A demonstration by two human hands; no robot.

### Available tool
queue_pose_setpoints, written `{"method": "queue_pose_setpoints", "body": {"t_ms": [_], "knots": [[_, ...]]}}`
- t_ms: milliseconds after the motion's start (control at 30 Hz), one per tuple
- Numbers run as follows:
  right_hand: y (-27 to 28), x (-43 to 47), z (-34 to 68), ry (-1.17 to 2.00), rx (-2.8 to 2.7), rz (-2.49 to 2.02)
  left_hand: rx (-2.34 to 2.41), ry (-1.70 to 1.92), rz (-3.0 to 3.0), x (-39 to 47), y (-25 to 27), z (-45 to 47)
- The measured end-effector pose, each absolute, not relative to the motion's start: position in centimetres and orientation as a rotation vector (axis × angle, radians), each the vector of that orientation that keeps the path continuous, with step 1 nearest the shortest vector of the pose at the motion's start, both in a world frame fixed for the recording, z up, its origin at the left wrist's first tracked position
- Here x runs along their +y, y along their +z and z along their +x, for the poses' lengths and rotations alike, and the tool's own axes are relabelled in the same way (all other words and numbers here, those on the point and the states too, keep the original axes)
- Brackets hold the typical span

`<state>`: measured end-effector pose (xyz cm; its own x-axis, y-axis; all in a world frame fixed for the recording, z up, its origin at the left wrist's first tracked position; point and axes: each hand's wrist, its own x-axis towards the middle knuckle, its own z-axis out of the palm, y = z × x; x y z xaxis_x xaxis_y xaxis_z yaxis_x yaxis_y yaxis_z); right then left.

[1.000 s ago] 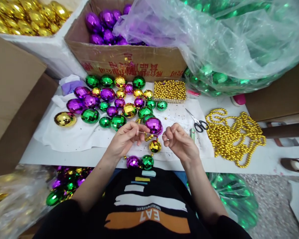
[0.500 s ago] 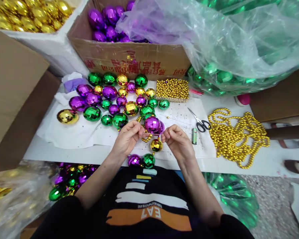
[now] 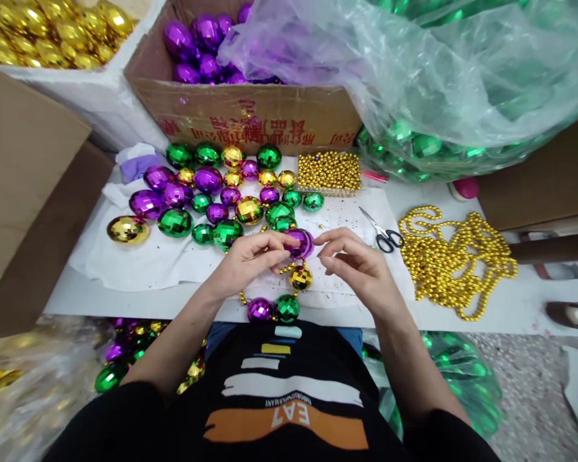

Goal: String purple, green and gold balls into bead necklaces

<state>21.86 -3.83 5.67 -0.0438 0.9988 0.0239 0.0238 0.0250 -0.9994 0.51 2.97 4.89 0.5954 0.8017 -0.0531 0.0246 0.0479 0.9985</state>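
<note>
1. The left hand [image 3: 245, 260] curls its fingers beside a purple bauble [image 3: 299, 242]; the right hand [image 3: 359, 263] curves opposite, thumb apart. Whether either pinches thread, I cannot tell.
2. The bauble strand [image 3: 286, 308] lies on the bench [image 3: 101, 298], below and between them.
3. Several baubles look already joined by gold beads [image 3: 242, 297]; whether the ends are tied doesn't show.

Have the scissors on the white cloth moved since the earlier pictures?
No. Judged against the tray of gold beads, the scissors lie in the same place, blades pointing the same way.
</note>
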Motion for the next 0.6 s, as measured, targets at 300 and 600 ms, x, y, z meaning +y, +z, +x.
{"method": "queue_pose_setpoints", "body": {"t_ms": [300, 600], "knots": [[6.2, -3.3, 20.3, 1.173, -1.069, -1.064, 0.652, 0.821, 1.772, 3.2, 7.4, 2.7], [4.7, -3.5, 18.7, 0.857, -1.251, -1.184, 0.716, 1.108, 1.999, 2.1, 7.0, 3.5]]}}
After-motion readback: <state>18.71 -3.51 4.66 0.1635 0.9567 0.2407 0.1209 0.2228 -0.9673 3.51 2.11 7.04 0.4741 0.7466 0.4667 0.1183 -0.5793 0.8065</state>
